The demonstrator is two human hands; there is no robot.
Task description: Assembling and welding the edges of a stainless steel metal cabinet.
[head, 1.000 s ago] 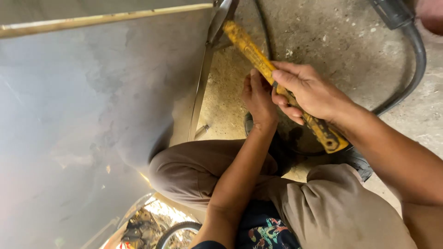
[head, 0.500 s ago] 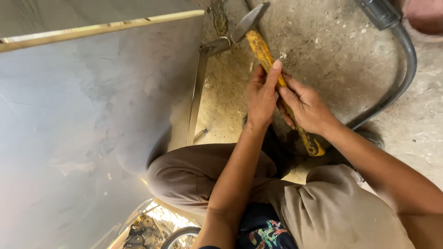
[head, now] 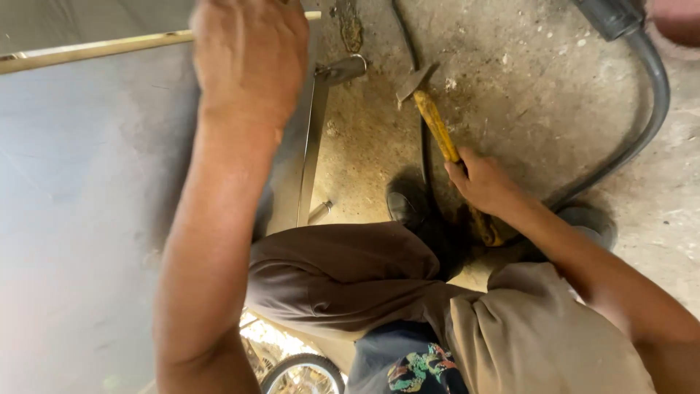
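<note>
My right hand (head: pixel 483 184) grips the yellow handle of a hammer (head: pixel 436 124), whose metal head points up and to the left over the concrete floor. My left hand (head: pixel 248 62) is raised close to the camera, over the upper edge of a large grey metal sheet (head: pixel 80 219); its fingers are curled down and I cannot tell whether it holds anything. A metal angle frame (head: pixel 313 146) runs along the sheet's right edge, with a small metal clamp or lug (head: pixel 341 71) at its top.
A thick grey hose (head: pixel 645 109) curves across the floor at the right. A thin black cable (head: pixel 424 146) runs down the floor beside the hammer. My bent knees and a dark shoe (head: pixel 405 206) fill the lower middle. A wheel (head: pixel 302 372) shows below.
My left hand has left the hammer handle and risen toward the top of the metal sheet. The hammer, in the right hand alone, now sits lower in view.
</note>
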